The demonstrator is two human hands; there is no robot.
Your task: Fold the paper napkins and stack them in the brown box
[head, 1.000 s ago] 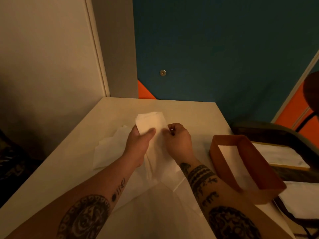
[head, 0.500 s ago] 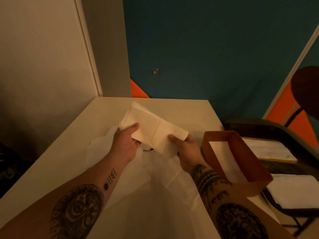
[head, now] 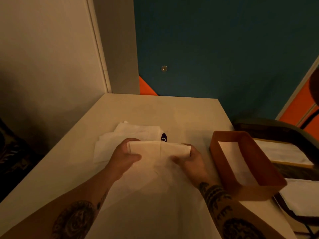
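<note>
Little here can be read. A small dark thing (head: 164, 137) lying on the surface (head: 155, 109) just behind the hands carries a pale curved mark, perhaps a figure or a letter, too small to make out. The tattoos on both forearms show patterns and short strokes that do not read as words. The left hand (head: 123, 156) and the right hand (head: 191, 158) hold a folded napkin (head: 158, 150) between them, low over the surface, its long side running left to right with a crease down its middle. Each hand grips one end: the thumbs lie on the near face, pointing toward each other, and the fingers (head: 133, 139) curl round behind the far edge, so both hands are closed on the paper. Both forearms reach in from the near edge, wrists roughly level. Beneath the napkin and nearer the camera lies a large white sheet (head: 146, 204); behind the left hand is a loose pile (head: 131, 132) of white napkins. The brown box (head: 259, 191) stands on the surface just right of the right hand, apart from it and open-topped, with a stacked napkin (head: 232, 157) lying flat inside. A chair (head: 276, 128) beside the surface bears more white sheets.
</note>
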